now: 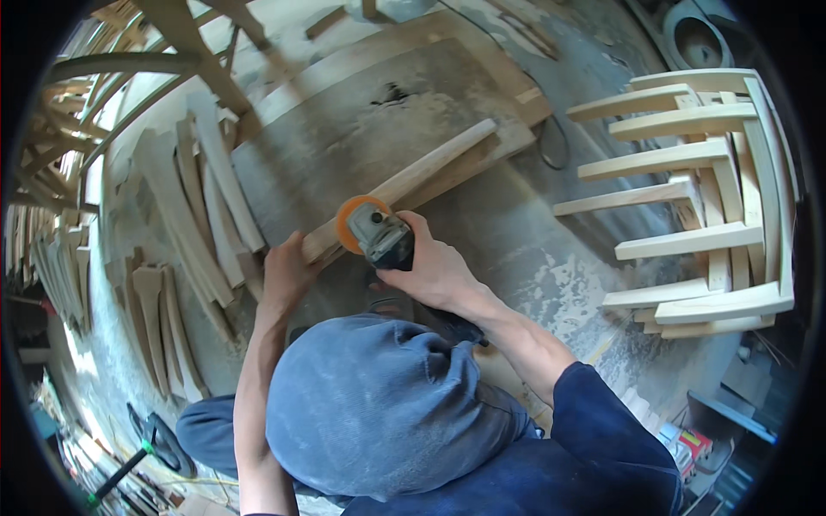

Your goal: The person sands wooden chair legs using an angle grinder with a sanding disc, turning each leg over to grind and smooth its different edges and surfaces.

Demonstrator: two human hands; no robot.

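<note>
In my right hand (439,268) is an angle grinder (387,241), the fingers wrapped round its body. Its orange disc (349,222) lies over a long pale wooden piece (439,162), seemingly against it, though the contact itself is hidden. My left hand (287,265) grips the near left end of that piece, a little left of the disc. The piece slants up to the right across a dusty board (318,155).
Several shaped wooden legs (163,193) lie to the left, with shorter ones (155,318) nearer. Wooden frames (176,60) stand at the far left. A stack of pale frames (714,206) is on the right. A dark cable (559,146) runs past the board's right corner.
</note>
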